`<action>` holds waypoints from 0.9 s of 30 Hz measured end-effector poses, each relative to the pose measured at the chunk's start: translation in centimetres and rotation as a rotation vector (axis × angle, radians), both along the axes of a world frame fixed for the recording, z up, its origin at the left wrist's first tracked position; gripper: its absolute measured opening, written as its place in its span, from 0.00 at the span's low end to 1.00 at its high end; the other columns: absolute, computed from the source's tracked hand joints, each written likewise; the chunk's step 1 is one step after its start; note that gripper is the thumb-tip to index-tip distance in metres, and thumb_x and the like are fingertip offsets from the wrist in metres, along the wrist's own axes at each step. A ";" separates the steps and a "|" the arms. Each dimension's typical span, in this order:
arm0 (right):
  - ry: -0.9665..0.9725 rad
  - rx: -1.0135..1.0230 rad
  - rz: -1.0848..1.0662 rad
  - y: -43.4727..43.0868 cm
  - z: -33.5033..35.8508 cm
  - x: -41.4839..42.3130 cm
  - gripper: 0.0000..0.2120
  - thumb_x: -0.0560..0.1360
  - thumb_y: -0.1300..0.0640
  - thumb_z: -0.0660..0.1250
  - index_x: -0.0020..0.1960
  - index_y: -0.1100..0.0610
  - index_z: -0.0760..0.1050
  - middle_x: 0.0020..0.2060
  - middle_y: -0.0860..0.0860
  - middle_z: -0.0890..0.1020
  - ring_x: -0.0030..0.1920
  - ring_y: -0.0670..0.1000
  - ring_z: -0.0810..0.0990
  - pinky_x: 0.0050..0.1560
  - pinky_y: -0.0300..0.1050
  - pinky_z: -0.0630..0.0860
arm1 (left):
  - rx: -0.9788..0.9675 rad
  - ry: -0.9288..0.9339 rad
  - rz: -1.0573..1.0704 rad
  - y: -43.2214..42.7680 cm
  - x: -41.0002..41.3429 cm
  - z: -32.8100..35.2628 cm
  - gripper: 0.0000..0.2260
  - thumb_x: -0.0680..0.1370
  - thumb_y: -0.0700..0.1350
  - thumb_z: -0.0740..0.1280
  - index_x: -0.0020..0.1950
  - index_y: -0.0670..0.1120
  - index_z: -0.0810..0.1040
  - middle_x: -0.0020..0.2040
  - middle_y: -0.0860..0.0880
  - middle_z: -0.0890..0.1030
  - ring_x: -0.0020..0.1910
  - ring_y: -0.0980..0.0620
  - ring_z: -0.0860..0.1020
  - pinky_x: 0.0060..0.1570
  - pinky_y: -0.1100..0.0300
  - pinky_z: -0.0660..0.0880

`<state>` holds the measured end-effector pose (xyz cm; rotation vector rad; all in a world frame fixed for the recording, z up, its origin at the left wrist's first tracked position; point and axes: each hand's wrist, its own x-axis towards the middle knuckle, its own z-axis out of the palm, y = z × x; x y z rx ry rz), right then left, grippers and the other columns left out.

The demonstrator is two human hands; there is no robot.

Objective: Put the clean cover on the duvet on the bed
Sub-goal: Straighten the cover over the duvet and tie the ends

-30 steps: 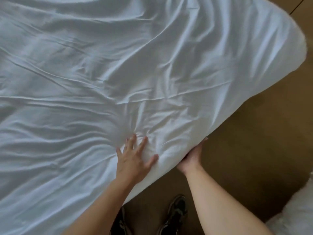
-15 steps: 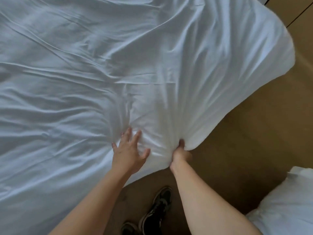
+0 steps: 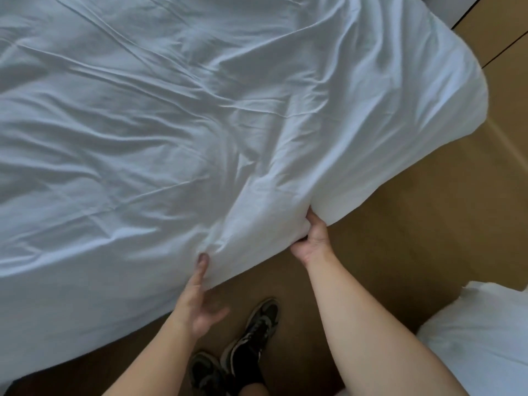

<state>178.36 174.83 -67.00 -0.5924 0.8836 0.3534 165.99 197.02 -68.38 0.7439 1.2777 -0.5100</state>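
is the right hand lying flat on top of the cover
No, the right hand grips a bunched fold at the edge of the cover, fingers curled.

The cover [image 3: 200,124] is plain white, shading to pale blue-grey in its creases. The floor [image 3: 414,210] beside it is tan-brown with thin dark lines. Below the cover, the shoes [image 3: 251,338] are black and grey. At its lower right, a cloth [image 3: 480,344] is white.
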 end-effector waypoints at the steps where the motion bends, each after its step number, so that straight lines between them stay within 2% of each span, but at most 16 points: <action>1: 0.000 -0.013 0.002 0.1 -0.1 0.0 0.23 0.72 0.46 0.77 0.63 0.54 0.81 0.58 0.58 0.84 0.59 0.65 0.82 0.61 0.72 0.75 | -0.110 -0.056 0.164 -0.1 0.0 -0.3 0.50 0.63 0.66 0.80 0.78 0.51 0.63 0.73 0.43 0.69 0.75 0.35 0.65 0.68 0.30 0.66; 3: 0.013 -0.068 0.015 0.3 -0.4 -0.6 0.26 0.72 0.40 0.75 0.64 0.53 0.81 0.58 0.58 0.84 0.59 0.65 0.82 0.61 0.71 0.75 | -0.271 -0.178 0.454 -0.7 0.3 -0.3 0.50 0.61 0.65 0.80 0.77 0.47 0.67 0.70 0.37 0.75 0.71 0.33 0.71 0.68 0.29 0.66; 6: 0.145 -0.172 0.071 0.6 -0.8 -1.8 0.37 0.62 0.30 0.75 0.64 0.52 0.80 0.56 0.57 0.85 0.56 0.64 0.84 0.59 0.70 0.77 | -0.388 -0.274 0.755 -1.6 1.2 0.8 0.41 0.61 0.62 0.82 0.69 0.45 0.77 0.62 0.38 0.82 0.61 0.33 0.80 0.65 0.33 0.73; 8: 0.195 -0.169 0.124 0.2 -0.8 -2.0 0.42 0.55 0.28 0.76 0.62 0.52 0.80 0.53 0.57 0.86 0.54 0.65 0.84 0.56 0.70 0.78 | -0.360 -0.280 0.744 -2.2 1.3 1.2 0.37 0.66 0.60 0.82 0.69 0.45 0.78 0.61 0.39 0.83 0.59 0.35 0.82 0.63 0.36 0.76; 11: 0.162 -0.122 0.163 0.1 -0.4 -1.8 0.39 0.60 0.28 0.76 0.62 0.51 0.80 0.54 0.58 0.86 0.50 0.65 0.86 0.53 0.70 0.79 | -0.363 -0.297 0.726 -2.9 1.1 1.3 0.35 0.67 0.58 0.81 0.70 0.46 0.77 0.61 0.39 0.83 0.60 0.36 0.82 0.64 0.35 0.75; 15: 0.104 -0.072 0.208 0.6 0.0 -2.3 0.35 0.67 0.29 0.72 0.65 0.51 0.80 0.57 0.57 0.85 0.53 0.64 0.85 0.53 0.67 0.80 | -0.612 -0.616 0.611 -6.6 1.3 3.1 0.37 0.71 0.52 0.77 0.77 0.45 0.70 0.74 0.39 0.72 0.73 0.35 0.70 0.74 0.35 0.63; 17: 0.028 -0.031 0.228 -0.5 0.3 -2.4 0.35 0.66 0.31 0.74 0.65 0.52 0.81 0.59 0.57 0.84 0.56 0.64 0.84 0.54 0.65 0.81 | -0.609 -0.543 0.596 -8.7 1.7 3.7 0.34 0.72 0.50 0.77 0.76 0.45 0.71 0.73 0.40 0.74 0.71 0.37 0.73 0.73 0.37 0.66; 20: -0.076 0.007 0.080 -4.1 0.5 -0.9 0.40 0.61 0.29 0.78 0.65 0.50 0.79 0.60 0.58 0.83 0.56 0.67 0.83 0.57 0.70 0.77 | -0.281 -0.285 0.609 -9.9 2.9 2.9 0.31 0.72 0.55 0.77 0.72 0.47 0.76 0.63 0.43 0.83 0.61 0.40 0.82 0.65 0.39 0.76; 22: -0.078 -0.026 0.016 -6.8 0.3 1.4 0.40 0.62 0.25 0.73 0.65 0.48 0.78 0.58 0.58 0.84 0.54 0.66 0.84 0.55 0.70 0.78 | -0.107 -0.166 0.696 -10.2 3.8 1.8 0.34 0.67 0.62 0.79 0.69 0.50 0.78 0.59 0.44 0.85 0.58 0.40 0.83 0.61 0.36 0.77; 23: -0.065 -0.039 0.043 -7.7 0.1 2.4 0.39 0.64 0.24 0.69 0.65 0.48 0.78 0.58 0.57 0.85 0.53 0.64 0.85 0.53 0.67 0.79 | -0.095 -0.172 0.728 -10.7 4.4 1.6 0.35 0.65 0.65 0.79 0.68 0.51 0.78 0.58 0.45 0.85 0.58 0.40 0.83 0.61 0.35 0.77; 25: -0.023 -0.001 0.162 -8.4 -0.9 3.9 0.36 0.71 0.24 0.63 0.65 0.50 0.78 0.59 0.57 0.84 0.54 0.63 0.85 0.51 0.63 0.81 | -0.222 -0.323 0.678 -14.0 5.9 2.0 0.36 0.65 0.65 0.79 0.68 0.50 0.78 0.61 0.43 0.84 0.62 0.38 0.81 0.65 0.35 0.74; 27: 0.019 0.069 0.253 -9.0 -1.5 3.6 0.36 0.73 0.26 0.62 0.68 0.53 0.77 0.61 0.58 0.83 0.58 0.63 0.83 0.57 0.63 0.80 | -0.361 -0.432 0.615 -19.2 7.1 3.1 0.38 0.67 0.56 0.81 0.73 0.45 0.74 0.67 0.39 0.80 0.68 0.37 0.77 0.72 0.39 0.68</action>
